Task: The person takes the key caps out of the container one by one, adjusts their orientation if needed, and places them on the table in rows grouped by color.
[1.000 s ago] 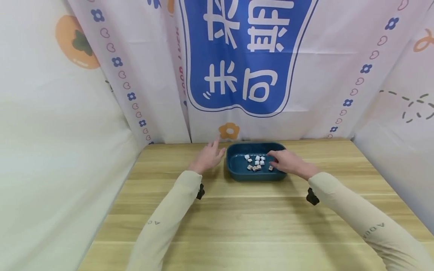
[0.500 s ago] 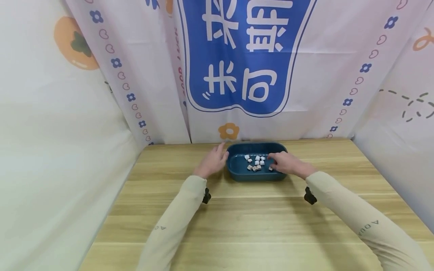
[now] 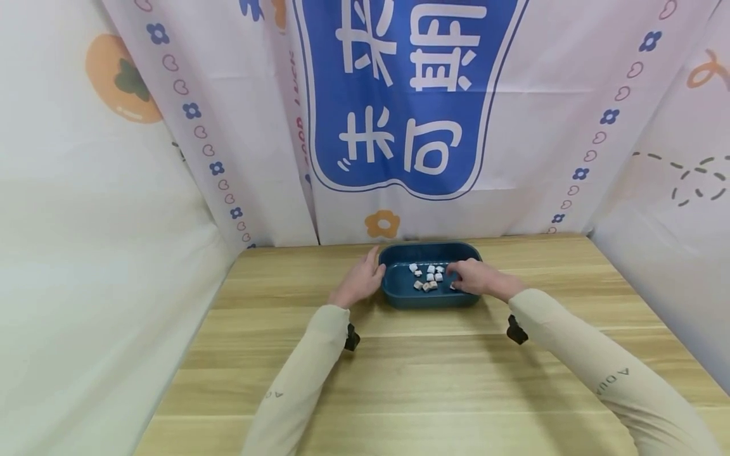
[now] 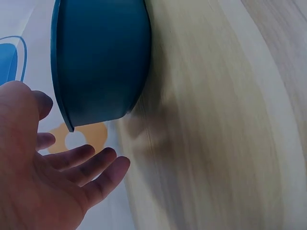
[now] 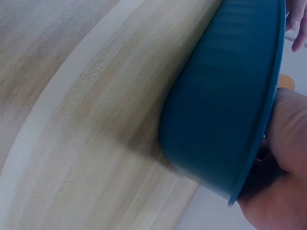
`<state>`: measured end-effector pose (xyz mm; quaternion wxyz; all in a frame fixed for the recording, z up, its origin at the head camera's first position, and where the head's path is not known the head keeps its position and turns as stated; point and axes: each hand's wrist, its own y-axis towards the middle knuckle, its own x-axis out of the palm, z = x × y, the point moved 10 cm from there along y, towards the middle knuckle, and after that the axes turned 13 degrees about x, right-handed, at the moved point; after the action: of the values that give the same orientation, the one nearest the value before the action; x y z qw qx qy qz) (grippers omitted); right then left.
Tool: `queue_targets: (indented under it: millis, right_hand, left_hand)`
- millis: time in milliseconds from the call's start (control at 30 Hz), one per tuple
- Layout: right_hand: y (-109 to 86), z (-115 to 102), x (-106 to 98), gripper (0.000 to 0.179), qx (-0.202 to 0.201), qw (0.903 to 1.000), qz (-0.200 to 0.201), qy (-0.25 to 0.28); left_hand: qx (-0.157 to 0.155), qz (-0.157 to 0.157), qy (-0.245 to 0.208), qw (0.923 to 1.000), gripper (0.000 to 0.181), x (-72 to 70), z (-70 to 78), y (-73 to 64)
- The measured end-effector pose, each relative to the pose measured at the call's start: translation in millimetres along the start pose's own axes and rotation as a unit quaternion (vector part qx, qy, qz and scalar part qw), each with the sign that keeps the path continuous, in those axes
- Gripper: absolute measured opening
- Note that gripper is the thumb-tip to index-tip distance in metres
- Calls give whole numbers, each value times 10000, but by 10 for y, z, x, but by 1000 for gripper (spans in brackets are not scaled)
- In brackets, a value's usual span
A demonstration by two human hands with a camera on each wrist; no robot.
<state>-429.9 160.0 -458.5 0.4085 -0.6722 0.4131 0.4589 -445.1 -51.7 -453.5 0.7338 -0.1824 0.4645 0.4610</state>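
Observation:
A dark teal oblong dish (image 3: pixel 430 303) stands at the back of the wooden table, with several small whitish cubes (image 3: pixel 430 277) inside. At its left end is my left hand (image 3: pixel 360 280); the left wrist view shows its loosely spread fingers (image 4: pixel 103 177) beside the dish's outer wall (image 4: pixel 100 62), holding nothing. My right hand (image 3: pixel 483 277) reaches over the right end of the dish, fingers bent down inside. Its thumb overlaps one small cube (image 3: pixel 452 287); I cannot tell whether it is pinched. The wall (image 5: pixel 220 100) hides those fingertips in the right wrist view.
A white printed cloth (image 3: pixel 536 126) with a blue panel (image 3: pixel 399 95) hangs right behind the table (image 3: pixel 433 380). More white cloth (image 3: pixel 102 253) closes off the left side, and another sheet (image 3: pixel 673 253) the right.
My left hand has moved right and slightly toward me, up to the dish's left end. My right fingers have shifted left and lower over the nearest cube, covering more of it.

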Motion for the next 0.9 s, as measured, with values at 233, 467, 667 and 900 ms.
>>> queue_targets:
  millis: [233, 467, 667, 900]
  right_hand:
    - [20, 2, 44, 22, 123, 9995, -252, -117]
    - [69, -40, 87, 21, 157, 9985, -480, -234]
    - [115, -23, 116, 20, 300, 9977, -526, -317]
    - [129, -8, 135, 18, 411, 9967, -632, -291]
  left_hand:
    - [-110, 66, -255, 9996, 61, 69, -37, 4]
    - [-84, 104, -269, 9995, 60, 131, -56, 5]
    - [-288, 75, -238, 9993, 61, 191, -105, -3]
    - [-322, 16, -210, 9993, 63, 205, -115, -5]
